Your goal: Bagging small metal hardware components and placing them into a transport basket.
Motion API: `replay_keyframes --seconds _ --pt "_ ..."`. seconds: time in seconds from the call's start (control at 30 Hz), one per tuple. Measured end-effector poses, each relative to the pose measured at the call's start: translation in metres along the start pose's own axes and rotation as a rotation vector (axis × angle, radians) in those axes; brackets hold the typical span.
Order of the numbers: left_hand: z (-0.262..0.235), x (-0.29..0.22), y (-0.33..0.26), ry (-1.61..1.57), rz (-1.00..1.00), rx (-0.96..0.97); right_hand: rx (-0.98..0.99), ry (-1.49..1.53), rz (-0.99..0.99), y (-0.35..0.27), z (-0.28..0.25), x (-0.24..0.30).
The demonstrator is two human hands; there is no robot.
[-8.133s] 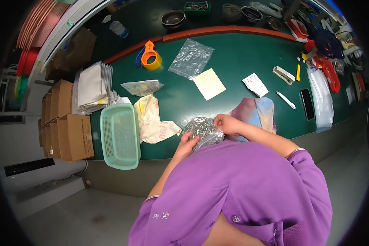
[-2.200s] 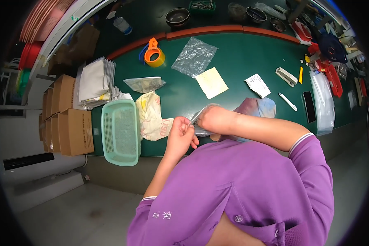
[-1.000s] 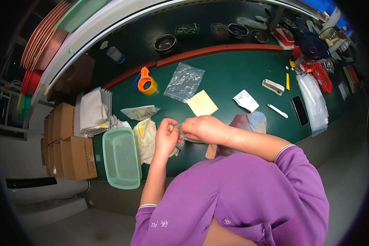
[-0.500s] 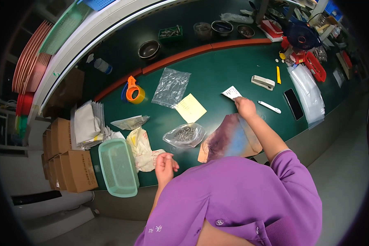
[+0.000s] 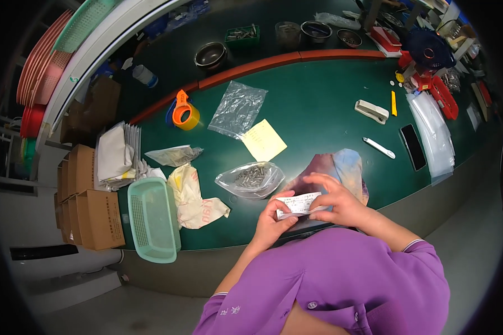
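Note:
A small white printed paper slip (image 5: 300, 202) is held up in front of my body. My left hand (image 5: 269, 221) pinches its left end between thumb and fingers. At the other end my right hand (image 5: 339, 202) grips it with the thumb low, its index finger curved above. Beneath the hands lies a patchy purple, blue and tan sheet (image 5: 347, 167), partly covered by them. To the left sits an open clear plastic bag (image 5: 229, 181) of small metal parts (image 5: 253, 177). A yellow note (image 5: 264, 140) touches an empty clear zip bag (image 5: 237, 109).
At left are a green basket (image 5: 178, 234), a crumpled cream bag (image 5: 195, 204), a small filled bag (image 5: 176, 155) and cardboard boxes (image 5: 100, 218). An orange tape dispenser (image 5: 185, 114) stands farther back. At right lie a stapler (image 5: 371, 110), a white cutter (image 5: 379, 148), a phone (image 5: 412, 146) and plastic sleeves (image 5: 433, 134).
My right hand has brought the paper slip from the middle right of the table toward my body. My left hand has moved right from beside the cream bag and taken the slip's other end.

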State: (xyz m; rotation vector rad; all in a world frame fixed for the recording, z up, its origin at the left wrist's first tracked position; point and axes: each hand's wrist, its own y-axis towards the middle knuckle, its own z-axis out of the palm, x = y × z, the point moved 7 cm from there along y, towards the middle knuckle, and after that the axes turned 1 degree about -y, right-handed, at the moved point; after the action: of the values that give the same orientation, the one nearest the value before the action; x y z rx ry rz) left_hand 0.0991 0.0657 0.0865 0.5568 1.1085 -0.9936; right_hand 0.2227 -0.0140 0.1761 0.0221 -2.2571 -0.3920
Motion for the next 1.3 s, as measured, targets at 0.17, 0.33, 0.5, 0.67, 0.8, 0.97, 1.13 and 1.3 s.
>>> replay_keyframes --seconds 0.17,0.33,0.5,0.67,0.8,0.97,1.13,1.3 --pt "0.037 0.007 -0.005 0.168 0.210 0.042 0.127 0.786 0.524 -0.055 0.028 -0.054" --pt "0.078 0.046 -0.037 0.243 0.401 0.057 0.148 0.526 0.426 -0.115 0.029 -0.063" --pt "0.121 0.108 -0.045 0.350 0.186 -0.022 -0.045 0.019 0.153 -0.191 0.025 -0.062" --pt "0.175 0.124 -0.030 0.681 0.390 0.032 -0.208 -0.203 0.069 -0.243 0.012 -0.090" --pt "0.185 0.157 -0.020 0.804 0.241 0.131 -0.204 0.178 0.253 -0.272 0.028 -0.138" --pt "0.209 0.126 -0.002 1.035 0.395 0.157 -0.267 0.637 0.777 -0.386 -0.016 -0.220" --pt "0.224 0.128 0.018 1.620 0.702 0.193 -1.253 0.589 1.019 -0.539 -0.121 -0.324" --pt "0.210 0.140 0.028 1.816 0.630 0.210 -1.321 0.681 1.106 -0.557 -0.204 -0.412"
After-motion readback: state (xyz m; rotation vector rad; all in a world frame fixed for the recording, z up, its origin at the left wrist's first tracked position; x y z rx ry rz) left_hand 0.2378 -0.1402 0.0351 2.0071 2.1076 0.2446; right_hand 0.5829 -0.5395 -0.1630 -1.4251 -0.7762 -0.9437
